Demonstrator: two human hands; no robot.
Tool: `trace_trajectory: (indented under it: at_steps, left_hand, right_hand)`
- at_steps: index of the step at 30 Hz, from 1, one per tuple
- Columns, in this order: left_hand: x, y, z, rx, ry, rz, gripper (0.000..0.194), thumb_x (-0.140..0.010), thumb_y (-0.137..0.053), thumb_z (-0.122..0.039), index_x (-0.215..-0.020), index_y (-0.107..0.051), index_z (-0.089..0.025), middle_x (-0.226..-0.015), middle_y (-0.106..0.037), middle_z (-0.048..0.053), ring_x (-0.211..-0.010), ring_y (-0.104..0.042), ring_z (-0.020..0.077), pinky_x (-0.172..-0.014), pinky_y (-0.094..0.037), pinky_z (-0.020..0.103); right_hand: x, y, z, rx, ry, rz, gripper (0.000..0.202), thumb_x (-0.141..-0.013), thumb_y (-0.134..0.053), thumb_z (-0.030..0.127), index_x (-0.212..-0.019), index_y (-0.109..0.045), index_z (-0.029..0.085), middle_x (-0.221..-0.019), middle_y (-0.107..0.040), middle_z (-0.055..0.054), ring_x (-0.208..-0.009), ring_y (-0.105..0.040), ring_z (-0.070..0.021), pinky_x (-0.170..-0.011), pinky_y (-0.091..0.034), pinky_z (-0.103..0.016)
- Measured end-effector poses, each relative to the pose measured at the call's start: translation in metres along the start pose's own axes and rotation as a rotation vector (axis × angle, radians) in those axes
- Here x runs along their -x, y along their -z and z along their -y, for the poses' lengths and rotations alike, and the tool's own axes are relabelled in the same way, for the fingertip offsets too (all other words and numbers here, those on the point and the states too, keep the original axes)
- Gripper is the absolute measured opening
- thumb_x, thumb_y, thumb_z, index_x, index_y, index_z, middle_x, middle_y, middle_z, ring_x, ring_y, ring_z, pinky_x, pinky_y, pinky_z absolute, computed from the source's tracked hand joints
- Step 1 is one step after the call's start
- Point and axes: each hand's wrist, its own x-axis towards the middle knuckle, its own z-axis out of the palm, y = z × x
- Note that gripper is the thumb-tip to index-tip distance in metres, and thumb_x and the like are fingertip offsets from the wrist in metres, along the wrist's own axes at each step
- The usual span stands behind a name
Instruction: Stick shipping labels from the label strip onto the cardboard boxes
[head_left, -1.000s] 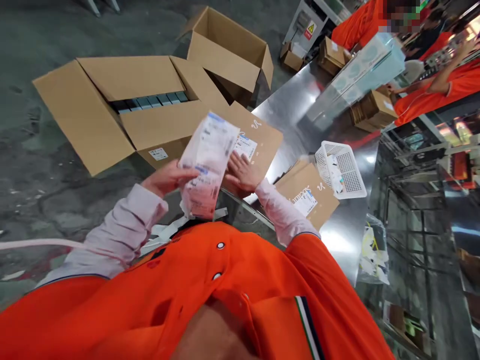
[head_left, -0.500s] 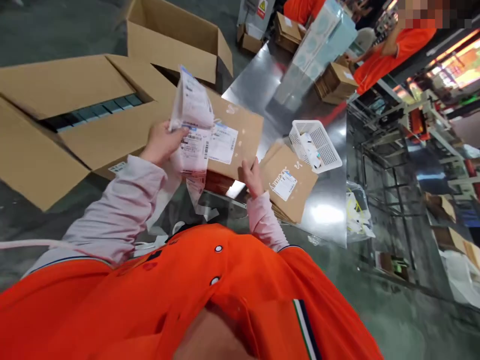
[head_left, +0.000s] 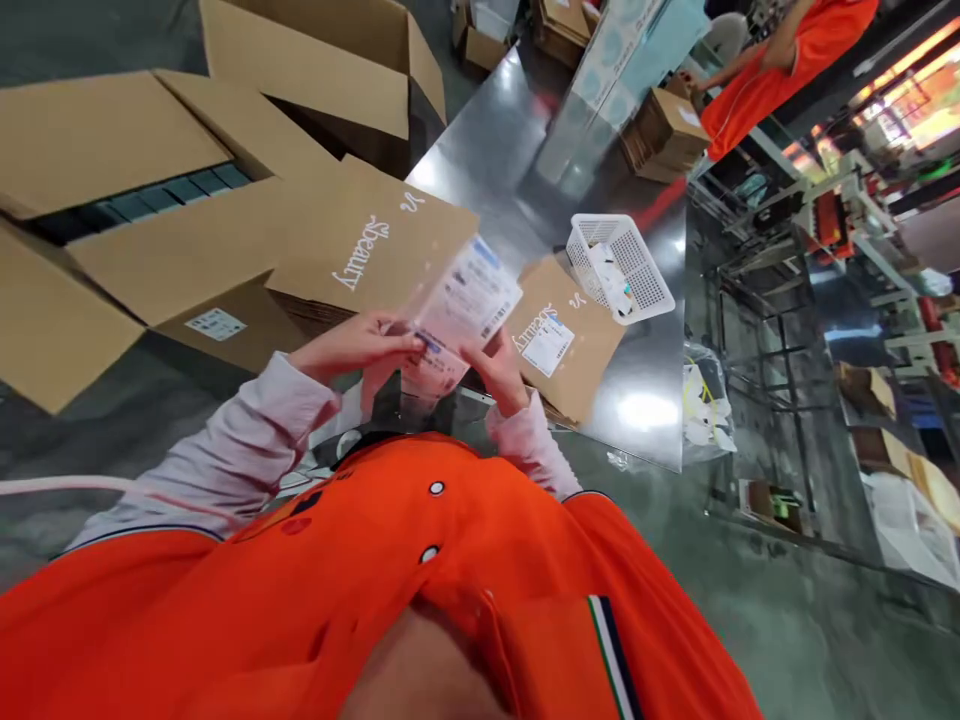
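My left hand pinches a strip of printed shipping labels between thumb and fingers. My right hand grips the same strip at its right side, thumb on top. The strip's pinkish, see-through lower part hangs toward my body. Under and beyond the strip lies a stack of flat brown cartons with white "beauty" lettering. To the right of my right hand sits another stack of flat cartons; a white shipping label is stuck on its top one.
A white plastic basket with small items stands on the metal table. Large open cartons stand at left, one holding dark boxes. Beyond are pale blue boxes and a co-worker's orange sleeve. A clear bag hangs beyond the table's right edge.
My right hand has left a labelled carton on the left stack and now holds the label strip. That stack's top carton now shows no label. The strip has moved right and lower.
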Motion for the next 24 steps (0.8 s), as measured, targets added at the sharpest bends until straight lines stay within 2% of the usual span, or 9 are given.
trace_trajectory:
  at_steps: [2,5,8,11,14,16,18,20,24]
  left_hand:
    - [0.006,0.003,0.001,-0.061,-0.007,0.025,0.052,-0.049,-0.095,-0.042,-0.091,-0.08,-0.016,-0.09,-0.076,0.01,-0.096,-0.071,0.0331,-0.086,-0.059,0.039]
    - [0.014,0.009,0.003,0.017,-0.178,-0.164,0.064,-0.05,-0.096,-0.045,-0.106,-0.079,-0.017,-0.103,-0.076,0.009,-0.106,-0.069,0.0305,-0.092,-0.056,0.036]
    - [0.017,0.012,0.01,0.081,-0.212,-0.302,0.056,-0.054,-0.092,-0.052,-0.093,-0.079,-0.013,-0.095,-0.076,0.011,-0.092,-0.07,0.0266,-0.084,-0.056,0.033]
    - [0.013,0.01,0.021,0.087,-0.197,-0.399,0.052,-0.054,-0.09,-0.055,-0.08,-0.076,-0.012,-0.081,-0.074,0.008,-0.077,-0.066,0.021,-0.072,-0.053,0.028]
    - [0.003,0.005,0.031,0.084,-0.232,-0.572,0.048,-0.061,-0.085,-0.057,-0.066,-0.068,-0.013,-0.065,-0.065,0.004,-0.065,-0.057,0.0157,-0.059,-0.045,0.024]
    - [-0.006,0.005,0.034,0.076,-0.257,-0.704,0.049,-0.065,-0.081,-0.057,-0.056,-0.057,-0.015,-0.055,-0.054,0.001,-0.059,-0.051,0.0135,-0.053,-0.038,0.023]
    - [-0.016,0.009,0.035,0.117,-0.271,-0.77,0.052,-0.067,-0.079,-0.058,-0.055,-0.051,-0.016,-0.053,-0.049,0.0,-0.058,-0.049,0.0132,-0.052,-0.036,0.023]
    - [-0.024,0.016,0.037,0.229,-0.257,-0.674,0.048,-0.064,-0.081,-0.057,-0.065,-0.059,-0.015,-0.061,-0.058,0.001,-0.063,-0.055,0.0154,-0.057,-0.041,0.025]
    - [-0.031,0.038,0.054,0.345,-0.032,-0.238,0.058,-0.047,-0.094,-0.043,-0.091,-0.072,-0.012,-0.083,-0.073,0.009,-0.073,-0.065,0.0216,-0.069,-0.051,0.032]
  right_hand:
    - [0.001,-0.039,-0.002,-0.071,0.014,-0.036,0.066,-0.072,-0.074,0.07,-0.111,-0.065,0.018,-0.115,-0.073,-0.011,-0.106,-0.07,-0.0262,-0.097,-0.059,-0.043]
    - [0.006,-0.065,-0.003,-0.01,-0.011,0.068,0.067,-0.068,-0.076,0.071,-0.104,-0.068,0.016,-0.108,-0.075,-0.012,-0.1,-0.072,-0.0265,-0.095,-0.059,-0.042]
    - [-0.004,-0.065,0.004,0.084,0.007,0.194,0.074,-0.062,-0.082,0.069,-0.112,-0.068,0.016,-0.108,-0.075,-0.012,-0.103,-0.071,-0.0262,-0.096,-0.058,-0.042]
    - [-0.025,-0.062,0.02,0.233,0.079,0.246,0.06,-0.072,-0.076,0.067,-0.108,-0.073,0.019,-0.102,-0.076,-0.009,-0.101,-0.071,-0.0262,-0.095,-0.057,-0.042]
    - [-0.04,-0.064,0.037,0.433,0.171,0.237,0.044,-0.083,-0.067,0.062,-0.096,-0.078,0.021,-0.096,-0.078,-0.006,-0.094,-0.072,-0.0258,-0.093,-0.057,-0.043]
    - [-0.047,-0.07,0.045,0.533,0.199,0.195,0.04,-0.086,-0.066,0.059,-0.096,-0.079,0.023,-0.095,-0.078,-0.004,-0.093,-0.072,-0.0249,-0.095,-0.056,-0.043]
    - [-0.059,-0.077,0.047,0.579,0.197,0.185,0.034,-0.087,-0.068,0.055,-0.092,-0.08,0.023,-0.093,-0.078,-0.003,-0.094,-0.071,-0.0236,-0.096,-0.056,-0.041]
    - [-0.08,-0.084,0.046,0.583,0.207,0.18,0.027,-0.087,-0.071,0.047,-0.087,-0.079,0.022,-0.097,-0.077,-0.004,-0.098,-0.07,-0.0217,-0.098,-0.055,-0.038]
    - [-0.14,-0.096,0.032,0.692,0.197,0.076,0.016,-0.085,-0.075,0.03,-0.09,-0.079,0.015,-0.123,-0.067,-0.008,-0.117,-0.063,-0.0182,-0.109,-0.047,-0.032]
